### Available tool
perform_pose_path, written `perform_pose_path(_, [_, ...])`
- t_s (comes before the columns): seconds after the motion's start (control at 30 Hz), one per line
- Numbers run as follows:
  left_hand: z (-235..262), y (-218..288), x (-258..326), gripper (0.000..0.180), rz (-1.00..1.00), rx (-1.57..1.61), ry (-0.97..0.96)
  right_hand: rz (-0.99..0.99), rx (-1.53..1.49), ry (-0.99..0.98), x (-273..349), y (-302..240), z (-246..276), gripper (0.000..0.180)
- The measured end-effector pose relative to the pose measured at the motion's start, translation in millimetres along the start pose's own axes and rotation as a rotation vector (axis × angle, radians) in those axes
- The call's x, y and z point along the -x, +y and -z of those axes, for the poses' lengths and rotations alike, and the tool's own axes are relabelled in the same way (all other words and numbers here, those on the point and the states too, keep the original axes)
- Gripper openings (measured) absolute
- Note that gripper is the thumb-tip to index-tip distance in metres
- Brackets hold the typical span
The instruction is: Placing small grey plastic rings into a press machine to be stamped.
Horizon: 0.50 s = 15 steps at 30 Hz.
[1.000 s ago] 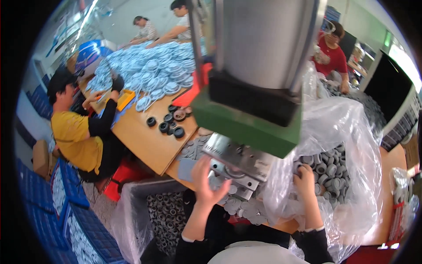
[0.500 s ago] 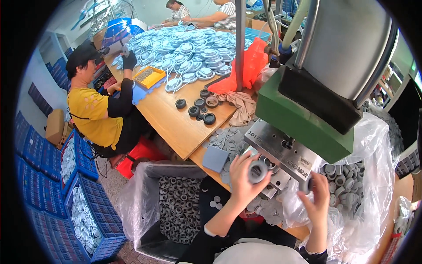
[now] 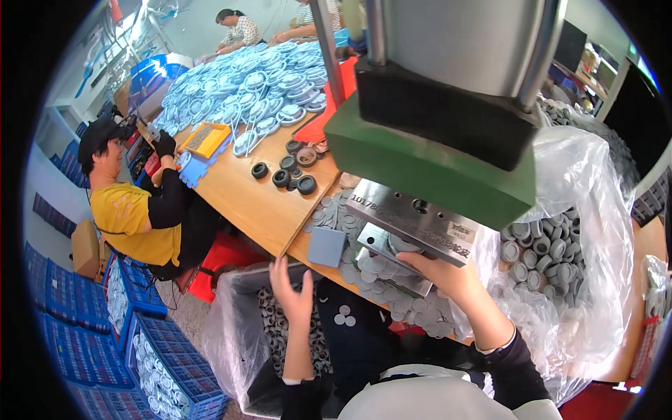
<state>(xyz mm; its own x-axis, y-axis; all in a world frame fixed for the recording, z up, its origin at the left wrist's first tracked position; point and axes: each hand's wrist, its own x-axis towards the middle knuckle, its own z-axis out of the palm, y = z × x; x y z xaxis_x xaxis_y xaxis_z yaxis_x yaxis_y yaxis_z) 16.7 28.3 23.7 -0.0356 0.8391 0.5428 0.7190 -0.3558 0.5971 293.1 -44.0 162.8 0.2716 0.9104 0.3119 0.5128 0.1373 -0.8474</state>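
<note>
My left hand (image 3: pixel 294 292) is over the near edge of a lined bin, its fingers spread and nothing in them. Inside that bin lie many grey rings (image 3: pixel 271 323). Under the metal die block (image 3: pixel 409 220) of a press, my right hand (image 3: pixel 448 274) reaches in with a grey round part (image 3: pixel 402 243) at its fingertips. The part rests at the lower metal plate (image 3: pixel 373 239); the die block and my hand hide some of it. Flat grey discs (image 3: pixel 378 269) lie scattered around the plate.
The press's green head (image 3: pixel 427 164) hangs above my right hand. A plastic bag (image 3: pixel 595 168) of grey wheels (image 3: pixel 535 262) stands at the right. A grey-blue block (image 3: pixel 327 246) and black wheels (image 3: pixel 288 162) sit on the table. A co-worker in yellow (image 3: pixel 126 217) sits at the left.
My left hand has moved from the press to the bin, and the ring it held is gone from it. My right hand has brought its grey part under the die block. The view has shifted.
</note>
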Motion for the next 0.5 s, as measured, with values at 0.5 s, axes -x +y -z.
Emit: perform_pose_path(0.5, [-57.4, 20.4, -34.4, 0.027, -0.261, -0.055, -0.205, -0.381, 0.774, 0.181, 57.1, 159.4, 112.2, 0.052])
